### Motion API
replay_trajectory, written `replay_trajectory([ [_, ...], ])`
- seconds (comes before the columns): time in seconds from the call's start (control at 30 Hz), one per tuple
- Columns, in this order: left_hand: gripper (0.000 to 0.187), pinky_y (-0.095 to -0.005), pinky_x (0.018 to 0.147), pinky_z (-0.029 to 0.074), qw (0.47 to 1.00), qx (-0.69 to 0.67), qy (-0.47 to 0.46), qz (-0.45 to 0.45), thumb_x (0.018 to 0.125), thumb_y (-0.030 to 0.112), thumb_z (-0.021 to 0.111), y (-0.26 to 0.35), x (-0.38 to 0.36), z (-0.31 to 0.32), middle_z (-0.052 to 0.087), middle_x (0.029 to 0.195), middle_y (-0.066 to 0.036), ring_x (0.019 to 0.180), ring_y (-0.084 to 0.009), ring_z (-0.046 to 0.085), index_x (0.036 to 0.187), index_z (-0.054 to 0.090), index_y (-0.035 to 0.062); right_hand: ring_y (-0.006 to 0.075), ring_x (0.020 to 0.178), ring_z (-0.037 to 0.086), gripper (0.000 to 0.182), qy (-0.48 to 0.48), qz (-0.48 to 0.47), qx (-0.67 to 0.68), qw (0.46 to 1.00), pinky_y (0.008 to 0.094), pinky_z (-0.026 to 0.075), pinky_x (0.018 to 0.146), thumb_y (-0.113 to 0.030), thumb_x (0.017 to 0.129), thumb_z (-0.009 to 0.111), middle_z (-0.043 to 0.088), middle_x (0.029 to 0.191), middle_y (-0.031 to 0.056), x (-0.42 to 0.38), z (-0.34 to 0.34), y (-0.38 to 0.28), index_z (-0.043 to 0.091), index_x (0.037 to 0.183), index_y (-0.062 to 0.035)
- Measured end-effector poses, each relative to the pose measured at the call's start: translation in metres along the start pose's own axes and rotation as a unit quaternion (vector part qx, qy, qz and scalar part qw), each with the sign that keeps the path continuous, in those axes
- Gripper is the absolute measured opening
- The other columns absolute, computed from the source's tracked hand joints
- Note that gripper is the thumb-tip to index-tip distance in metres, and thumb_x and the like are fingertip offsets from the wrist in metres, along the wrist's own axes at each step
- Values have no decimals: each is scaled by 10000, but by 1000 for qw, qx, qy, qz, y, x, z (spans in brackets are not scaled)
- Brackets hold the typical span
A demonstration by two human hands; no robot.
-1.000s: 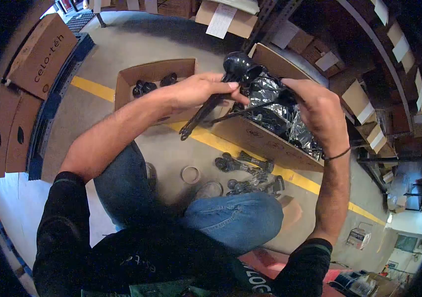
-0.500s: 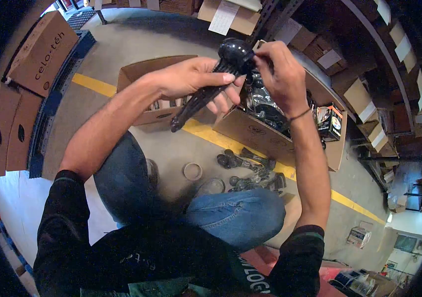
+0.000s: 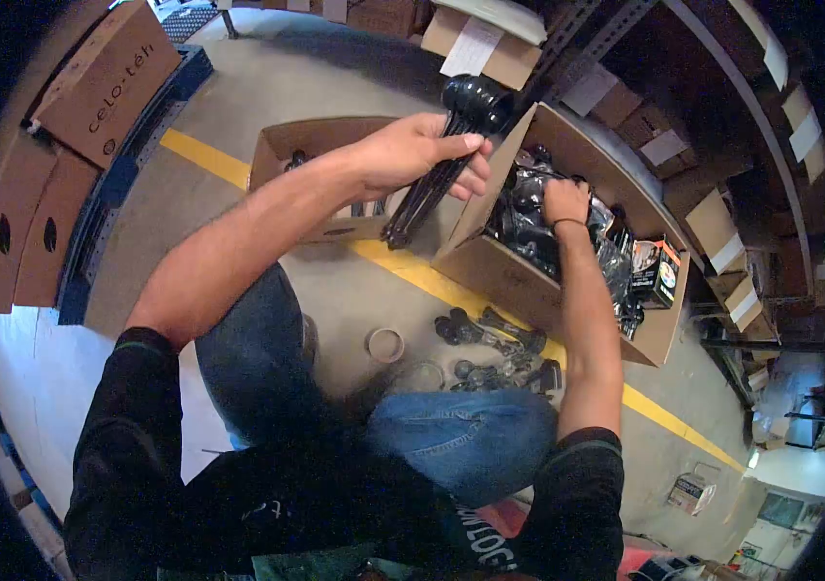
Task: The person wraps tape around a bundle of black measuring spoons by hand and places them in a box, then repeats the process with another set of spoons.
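Observation:
My left hand (image 3: 422,158) is wrapped round a bundle of black spoon-like utensils (image 3: 475,105), their rounded ends up and thin handles hanging down to the left. My right hand (image 3: 565,201) reaches into a long cardboard box (image 3: 500,274) filled with black items in clear plastic; its fingertips are hidden among them, so what they hold cannot be made out. A small printed black box (image 3: 655,269) stands at the right end of that carton. More black utensils (image 3: 490,334) lie in groups on the floor near my knee.
Another open carton (image 3: 282,140) stands behind my left forearm. A roll of tape (image 3: 385,345) lies on the floor between my legs. Stacked cartons (image 3: 112,87) rest on a blue pallet (image 3: 132,174) at left. Shelving with boxes (image 3: 722,223) lines the right.
My right hand has left the utensils in my left hand and moved down into the long carton. The view has shifted slightly. My left hand keeps its hold on the bundle.

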State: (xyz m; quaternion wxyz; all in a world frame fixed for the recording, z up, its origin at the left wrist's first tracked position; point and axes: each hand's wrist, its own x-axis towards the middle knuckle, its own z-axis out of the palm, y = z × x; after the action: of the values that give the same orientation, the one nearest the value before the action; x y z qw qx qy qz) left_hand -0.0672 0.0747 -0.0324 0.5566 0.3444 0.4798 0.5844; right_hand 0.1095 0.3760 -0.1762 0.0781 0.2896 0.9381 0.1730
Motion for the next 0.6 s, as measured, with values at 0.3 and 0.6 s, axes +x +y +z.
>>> replay_trajectory([
  [0.3, 360, -338, 856, 594, 1000, -1, 30, 9, 1047, 283, 533, -2, 0, 9, 668, 1076, -134, 967, -221, 704, 1243, 545, -18, 403, 974, 682, 234, -62, -19, 248, 967, 491, 524, 894, -106, 811, 667, 718, 957, 221, -55, 20, 20, 717, 1030, -42],
  [0.6, 381, -344, 869, 591, 999, 9, 28, 17, 1054, 307, 513, -7, 3, 9, 662, 1092, -155, 984, -233, 704, 1232, 540, -28, 430, 838, 674, 156, 28, 7, 167, 986, 472, 535, 771, -119, 841, 642, 692, 838, 250, -70, 21, 32, 693, 830, 28],
])
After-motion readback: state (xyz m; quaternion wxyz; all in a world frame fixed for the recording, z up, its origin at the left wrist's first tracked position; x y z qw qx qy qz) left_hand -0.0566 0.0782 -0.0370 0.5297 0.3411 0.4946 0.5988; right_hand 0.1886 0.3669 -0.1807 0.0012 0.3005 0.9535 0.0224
